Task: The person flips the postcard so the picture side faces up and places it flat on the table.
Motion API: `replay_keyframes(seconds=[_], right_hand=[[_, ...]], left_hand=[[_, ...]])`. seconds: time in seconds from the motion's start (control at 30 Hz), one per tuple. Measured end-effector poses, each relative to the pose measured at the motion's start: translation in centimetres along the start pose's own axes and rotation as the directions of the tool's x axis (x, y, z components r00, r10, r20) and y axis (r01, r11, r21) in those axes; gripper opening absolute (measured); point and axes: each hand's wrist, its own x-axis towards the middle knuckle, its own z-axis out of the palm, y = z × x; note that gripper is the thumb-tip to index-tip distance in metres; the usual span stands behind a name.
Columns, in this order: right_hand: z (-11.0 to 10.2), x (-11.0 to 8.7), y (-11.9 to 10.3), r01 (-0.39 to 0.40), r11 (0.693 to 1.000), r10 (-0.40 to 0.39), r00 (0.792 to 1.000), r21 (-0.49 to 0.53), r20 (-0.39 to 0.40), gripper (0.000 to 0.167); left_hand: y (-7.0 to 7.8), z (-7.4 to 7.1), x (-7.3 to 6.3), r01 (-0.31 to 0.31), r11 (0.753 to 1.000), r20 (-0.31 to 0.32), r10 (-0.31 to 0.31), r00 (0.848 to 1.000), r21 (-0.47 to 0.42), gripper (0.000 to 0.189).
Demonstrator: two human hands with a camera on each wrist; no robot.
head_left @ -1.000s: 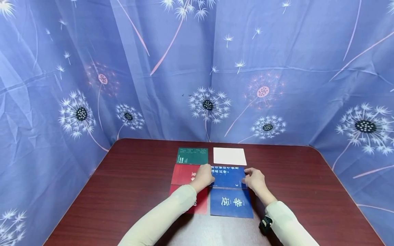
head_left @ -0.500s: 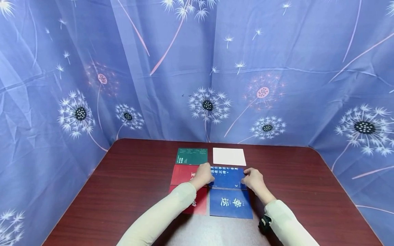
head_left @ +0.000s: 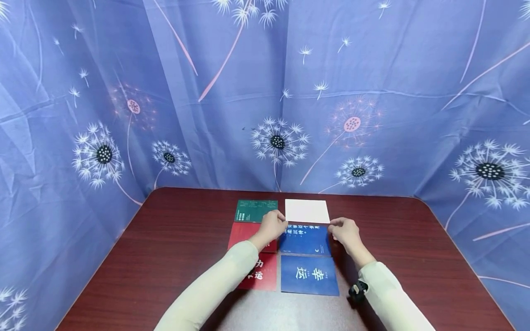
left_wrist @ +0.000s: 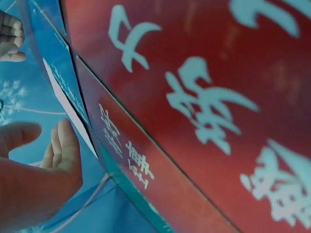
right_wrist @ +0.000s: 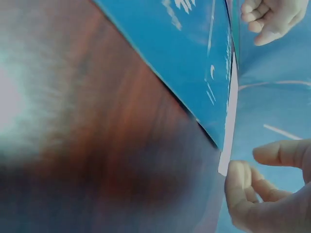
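Note:
A white card (head_left: 307,211) lies at the back of the table. My left hand (head_left: 271,226) is over the far red card (head_left: 244,233), its fingertips right by the white card's near left corner. In the left wrist view its thumb (left_wrist: 22,135) stands apart from loosely bent fingers (left_wrist: 67,145). My right hand (head_left: 346,232) is beside the blue card with several lines of writing (head_left: 306,241), fingertips at the white card's near right corner. A gap shows between its thumb (right_wrist: 279,153) and its bent fingers (right_wrist: 238,184). Neither hand grips a card.
A green card (head_left: 256,209) lies at the back left. Nearer me are a second red card (head_left: 265,272) and a second blue card (head_left: 309,275), forming two columns with the rest. The dark red table (head_left: 174,257) meets a blue dandelion curtain (head_left: 223,138) behind.
Both hands have left the edges of the far blue card and moved away from me to the white card's near corners. The cards look unmoved; the view has shifted slightly.

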Motion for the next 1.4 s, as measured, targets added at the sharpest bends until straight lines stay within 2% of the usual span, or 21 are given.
replay_keyframes(seconds=[0.1,0.17,0.37,0.6,0.7,0.8,1.13,1.4], right_hand=[[0.0,0.8,-0.1,0.012,0.999,-0.012,1.000,0.032,-0.013,0.029],[0.1,1.4,-0.2,0.015,0.999,-0.014,1.000,0.052,-0.027,0.031],[0.4,2.8,-0.4,0.001,0.993,0.004,0.999,0.114,-0.040,0.041],[0.9,3.7,-0.7,-0.036,0.975,0.024,0.998,0.220,0.059,0.054],[1.2,3.7,-0.8,-0.048,0.977,0.025,0.994,0.208,0.110,0.059],[1.6,3.7,-0.8,-0.049,0.984,0.025,0.990,0.174,0.139,0.061],[2.0,3.9,-0.8,-0.075,0.972,0.049,0.992,0.223,0.118,0.059],[2.2,3.9,-0.7,-0.126,0.946,0.103,0.990,0.297,0.091,0.057]], left_hand=[[0.1,-0.1,0.5,0.023,0.994,-0.046,-0.028,0.999,-0.110,0.013],[0.2,0.0,0.8,0.049,0.982,-0.055,-0.060,0.997,-0.185,0.021],[-0.2,0.4,2.0,0.145,0.924,0.020,-0.148,0.989,-0.355,0.046],[-0.2,0.6,3.0,0.242,0.868,0.118,-0.211,0.970,-0.434,0.059],[-0.1,0.7,3.2,0.268,0.843,0.139,-0.230,0.963,-0.466,0.061],[0.0,0.8,3.1,0.278,0.829,0.144,-0.238,0.961,-0.484,0.061],[0.2,1.2,3.2,0.279,0.828,0.131,-0.247,0.960,-0.486,0.058],[-0.1,1.2,3.1,0.263,0.832,0.104,-0.244,0.964,-0.489,0.057]])
